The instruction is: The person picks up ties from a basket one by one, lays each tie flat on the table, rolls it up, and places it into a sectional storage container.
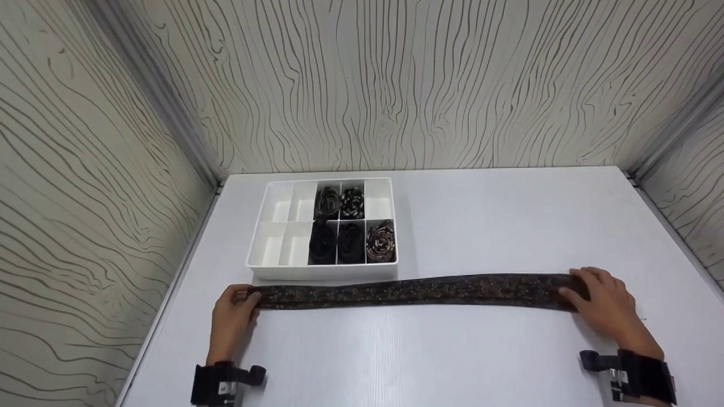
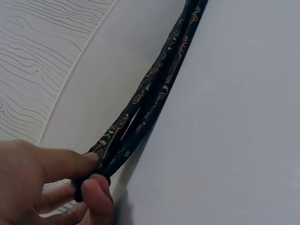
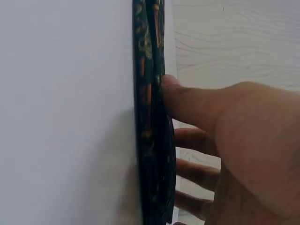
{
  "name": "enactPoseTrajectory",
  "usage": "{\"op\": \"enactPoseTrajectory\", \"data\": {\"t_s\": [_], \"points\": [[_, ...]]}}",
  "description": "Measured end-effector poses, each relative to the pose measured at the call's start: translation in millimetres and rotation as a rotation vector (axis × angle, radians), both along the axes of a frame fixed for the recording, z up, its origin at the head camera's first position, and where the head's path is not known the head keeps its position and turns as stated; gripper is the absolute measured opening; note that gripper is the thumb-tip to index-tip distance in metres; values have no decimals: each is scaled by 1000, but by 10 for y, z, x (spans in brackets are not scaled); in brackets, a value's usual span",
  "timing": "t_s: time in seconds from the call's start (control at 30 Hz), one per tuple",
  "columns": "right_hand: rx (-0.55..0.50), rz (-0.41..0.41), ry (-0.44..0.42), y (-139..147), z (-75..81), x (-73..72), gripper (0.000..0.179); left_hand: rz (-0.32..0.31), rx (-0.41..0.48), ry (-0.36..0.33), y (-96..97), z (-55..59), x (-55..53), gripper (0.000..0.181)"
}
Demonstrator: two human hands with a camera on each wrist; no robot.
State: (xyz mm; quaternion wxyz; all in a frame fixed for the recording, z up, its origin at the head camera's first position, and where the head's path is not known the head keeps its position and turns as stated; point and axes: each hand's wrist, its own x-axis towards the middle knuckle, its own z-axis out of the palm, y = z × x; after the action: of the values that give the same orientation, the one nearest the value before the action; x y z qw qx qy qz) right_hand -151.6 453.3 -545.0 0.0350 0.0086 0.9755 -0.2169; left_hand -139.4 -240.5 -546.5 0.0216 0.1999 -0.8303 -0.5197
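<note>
A long, flat strip of dark patterned cloth (image 1: 418, 291) stretches sideways in front of me, slightly broader toward the right. Orange and pale green motifs show on its folded layers in the left wrist view. My left hand (image 1: 231, 319) pinches the narrower left end between thumb and fingers, and a narrow gap parts the layers (image 2: 140, 101) beside it. At the other end my right hand (image 1: 608, 308) grips the cloth, thumb on the near side and fingers behind. In the right wrist view the cloth (image 3: 152, 103) runs upright past my thumb.
Just behind the cloth's left half stands a white divided box (image 1: 322, 272). Several dark cloth rolls sit in its compartments, one of them brownish and patterned (image 1: 380, 243). The white table (image 1: 509, 220) meets wood-grain patterned walls (image 1: 396, 85) at the back and sides.
</note>
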Motion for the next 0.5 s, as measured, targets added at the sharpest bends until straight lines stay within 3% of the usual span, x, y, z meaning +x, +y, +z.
{"op": "enactPoseTrajectory", "data": {"t_s": [0.13, 0.27, 0.37, 0.5], "points": [[-35, -13, 4, 112, 11, 21, 48, 19, 35, -3, -8, 13, -31, 34], [-31, 0, 4, 152, 44, 60, 45, -5, -23, -33, 26, 41, -68, 44], [-38, 4, -40, 173, 68, 111, 51, -21, -76, -46, 42, 35, -79, 47], [-77, -17, -118, 174, 74, 134, 46, -6, -52, -33, 33, 7, -77, 42]]}}
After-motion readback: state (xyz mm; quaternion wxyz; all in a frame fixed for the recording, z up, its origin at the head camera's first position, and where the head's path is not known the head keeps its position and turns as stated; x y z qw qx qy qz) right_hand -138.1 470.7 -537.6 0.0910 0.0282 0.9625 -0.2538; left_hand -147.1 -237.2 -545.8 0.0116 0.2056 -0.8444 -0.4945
